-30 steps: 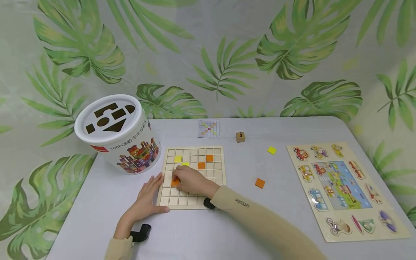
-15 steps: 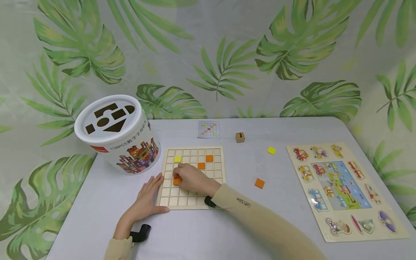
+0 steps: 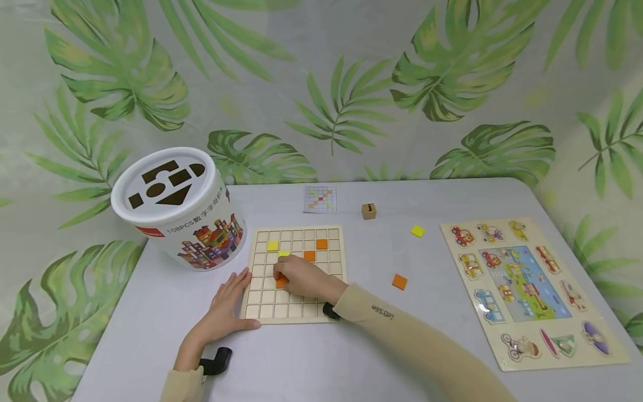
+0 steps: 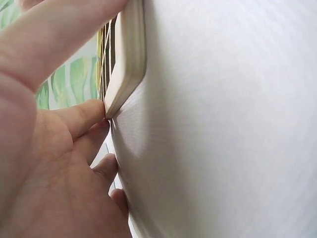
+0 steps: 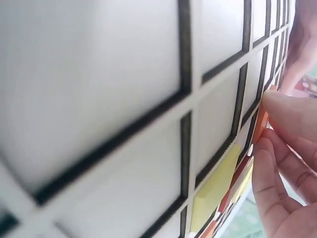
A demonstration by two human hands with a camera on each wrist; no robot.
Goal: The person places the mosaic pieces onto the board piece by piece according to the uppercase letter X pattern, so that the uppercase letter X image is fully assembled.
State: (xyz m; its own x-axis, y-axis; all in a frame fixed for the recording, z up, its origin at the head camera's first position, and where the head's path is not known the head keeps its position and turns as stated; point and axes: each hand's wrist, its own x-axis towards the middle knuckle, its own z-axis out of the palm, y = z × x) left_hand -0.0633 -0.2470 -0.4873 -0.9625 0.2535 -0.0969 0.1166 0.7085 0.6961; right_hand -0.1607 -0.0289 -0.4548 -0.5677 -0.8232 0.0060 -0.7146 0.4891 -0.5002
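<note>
A wooden grid board [image 3: 293, 273] holds yellow and orange tiles; the right hand [image 3: 301, 277] pinches an orange tile [image 3: 282, 282] over its middle cells, while the flat left hand [image 3: 226, 304] steadies the board's near-left corner on the grey table [image 3: 351, 346].

The tub [image 3: 196, 223] reads "108PCS" followed by Chinese characters. The right sleeve [image 3: 387, 318] reads "Let's Slim".

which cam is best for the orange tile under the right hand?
Head view: the orange tile sits in a cell of the grid board, half covered by the right hand. Right wrist view shows only its thin edge at the fingertips, blurred. Left wrist view shows just the board's corner, no tile.
</note>
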